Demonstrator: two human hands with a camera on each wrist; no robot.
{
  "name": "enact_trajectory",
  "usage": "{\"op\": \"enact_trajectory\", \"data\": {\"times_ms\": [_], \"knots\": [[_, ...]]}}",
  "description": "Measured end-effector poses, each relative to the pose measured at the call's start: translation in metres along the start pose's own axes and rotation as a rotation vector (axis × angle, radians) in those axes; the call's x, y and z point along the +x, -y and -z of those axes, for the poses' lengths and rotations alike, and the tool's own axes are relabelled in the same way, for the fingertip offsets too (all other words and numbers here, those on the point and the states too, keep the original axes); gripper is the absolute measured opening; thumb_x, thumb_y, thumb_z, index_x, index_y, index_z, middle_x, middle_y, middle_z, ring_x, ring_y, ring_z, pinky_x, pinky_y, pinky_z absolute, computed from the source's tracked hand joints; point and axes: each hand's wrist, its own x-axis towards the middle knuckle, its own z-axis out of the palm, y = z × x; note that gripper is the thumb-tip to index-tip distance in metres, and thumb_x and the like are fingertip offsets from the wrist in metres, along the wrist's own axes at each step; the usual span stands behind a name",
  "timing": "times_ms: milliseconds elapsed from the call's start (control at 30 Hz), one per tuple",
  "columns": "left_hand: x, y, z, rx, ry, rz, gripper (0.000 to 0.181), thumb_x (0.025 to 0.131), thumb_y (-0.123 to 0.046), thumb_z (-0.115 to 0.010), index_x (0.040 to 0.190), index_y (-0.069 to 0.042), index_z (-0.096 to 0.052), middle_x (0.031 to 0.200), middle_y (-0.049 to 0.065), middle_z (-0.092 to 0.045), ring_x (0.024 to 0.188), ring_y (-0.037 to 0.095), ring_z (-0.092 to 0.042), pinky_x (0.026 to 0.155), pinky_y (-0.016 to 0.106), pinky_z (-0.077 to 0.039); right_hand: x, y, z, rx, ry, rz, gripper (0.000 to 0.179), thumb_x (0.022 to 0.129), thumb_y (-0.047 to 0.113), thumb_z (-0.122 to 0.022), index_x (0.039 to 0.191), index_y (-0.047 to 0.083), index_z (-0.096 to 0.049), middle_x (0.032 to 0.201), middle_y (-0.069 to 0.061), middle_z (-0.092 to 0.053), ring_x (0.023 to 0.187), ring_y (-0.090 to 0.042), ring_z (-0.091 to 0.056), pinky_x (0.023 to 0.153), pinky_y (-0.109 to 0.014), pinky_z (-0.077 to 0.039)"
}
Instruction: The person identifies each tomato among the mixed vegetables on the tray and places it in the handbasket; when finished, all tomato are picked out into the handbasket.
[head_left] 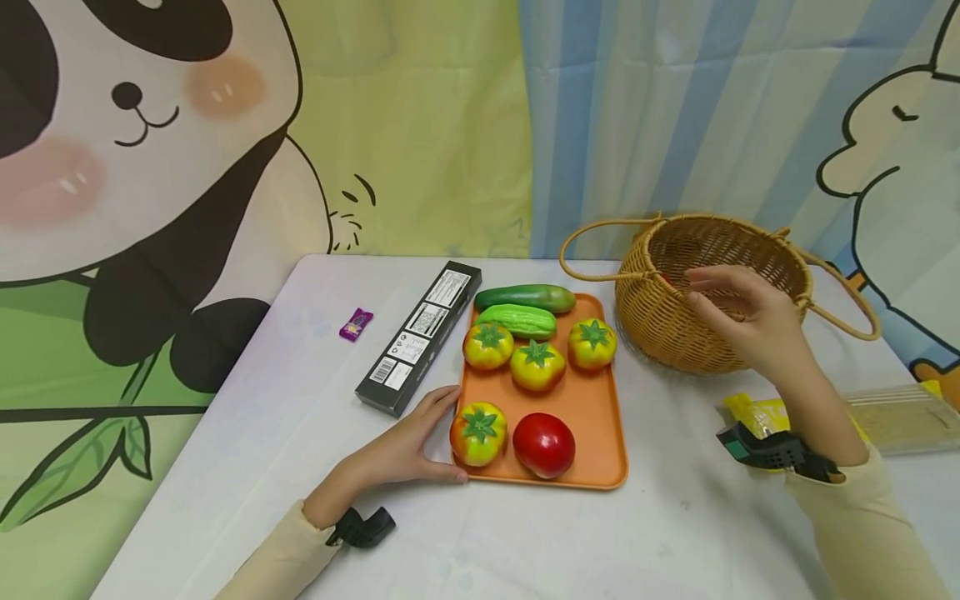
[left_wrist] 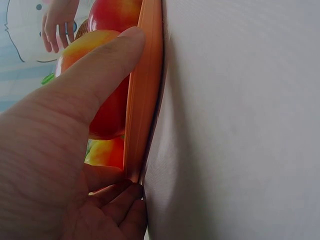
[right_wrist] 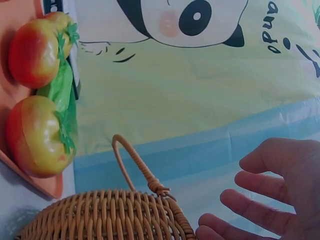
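Note:
My left hand [head_left: 408,442] holds the near left corner of an orange tray [head_left: 592,454], its thumb on the front rim and fingers curled at the left side. On the tray lie several yellow-and-red toy tomatoes [head_left: 478,435] with green leaf tops, a plain red round one [head_left: 544,446], a dark green cucumber [head_left: 525,297] and a lighter bumpy green vegetable [head_left: 517,321]. Over the wicker basket [head_left: 667,325] hovers my right hand [head_left: 753,321], fingers loosely bent and parted, with nothing between them. A bit of red shows inside the basket, mostly hidden by its rim.
Left of the tray lies a long black box [head_left: 420,337] with white labels, and beyond it a small purple wrapped candy [head_left: 356,325]. A clear and yellow packet [head_left: 892,417] lies under the right forearm. Basket handles [head_left: 851,312] stick out sideways. A printed curtain [head_left: 420,125] hangs behind.

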Motion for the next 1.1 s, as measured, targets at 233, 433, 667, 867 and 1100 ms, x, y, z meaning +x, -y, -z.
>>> {"op": "enact_trajectory", "data": {"times_ms": [233, 433, 667, 867, 1100], "knots": [[0.001, 0.000, 0.000, -0.002, 0.004, 0.002, 0.116, 0.069, -0.054, -0.084, 0.156, -0.011, -0.020, 0.160, 0.002, -0.019, 0.144, 0.023, -0.026, 0.116, 0.045, -0.028, -0.001, -0.002, -0.006, 0.022, 0.058, 0.009, 0.030, 0.089, -0.006, -0.064, 0.119, -0.008, -0.062, 0.110, 0.015, -0.061, 0.095, 0.007, -0.058, 0.080, -0.003, -0.045], [0.001, -0.001, 0.001, -0.005, 0.007, 0.005, 0.115, 0.070, -0.054, -0.083, 0.156, -0.011, -0.020, 0.160, 0.003, -0.018, 0.144, 0.024, -0.026, 0.116, 0.046, -0.028, -0.002, -0.004, -0.016, 0.031, 0.098, 0.021, 0.029, 0.089, -0.008, -0.064, 0.118, -0.009, -0.062, 0.109, 0.019, -0.060, 0.094, 0.010, -0.058, 0.079, -0.003, -0.046], [0.002, 0.000, 0.000, -0.006, 0.004, 0.001, 0.115, 0.070, -0.054, -0.083, 0.156, -0.011, -0.020, 0.160, 0.002, -0.019, 0.144, 0.023, -0.027, 0.116, 0.045, -0.028, -0.005, -0.005, -0.031, 0.041, 0.146, 0.040, 0.028, 0.089, -0.005, -0.065, 0.116, -0.007, -0.064, 0.108, 0.013, -0.061, 0.094, 0.010, -0.058, 0.078, -0.005, -0.048], [0.003, 0.000, 0.000, -0.006, 0.006, 0.005, 0.115, 0.070, -0.054, -0.083, 0.156, -0.011, -0.020, 0.160, 0.002, -0.018, 0.144, 0.023, -0.026, 0.116, 0.045, -0.028, -0.005, -0.006, -0.041, 0.047, 0.199, 0.039, 0.029, 0.088, -0.004, -0.066, 0.117, -0.002, -0.065, 0.108, 0.006, -0.062, 0.093, 0.008, -0.059, 0.076, -0.007, -0.050], [0.002, 0.000, 0.000, -0.008, 0.005, 0.009, 0.115, 0.070, -0.053, -0.084, 0.156, -0.011, -0.020, 0.160, 0.003, -0.018, 0.144, 0.023, -0.026, 0.116, 0.045, -0.028, -0.007, -0.012, -0.053, 0.031, 0.283, 0.042, 0.032, 0.088, -0.005, -0.066, 0.119, -0.004, -0.064, 0.121, -0.021, -0.061, 0.098, -0.001, -0.060, 0.078, -0.011, -0.052]]}}
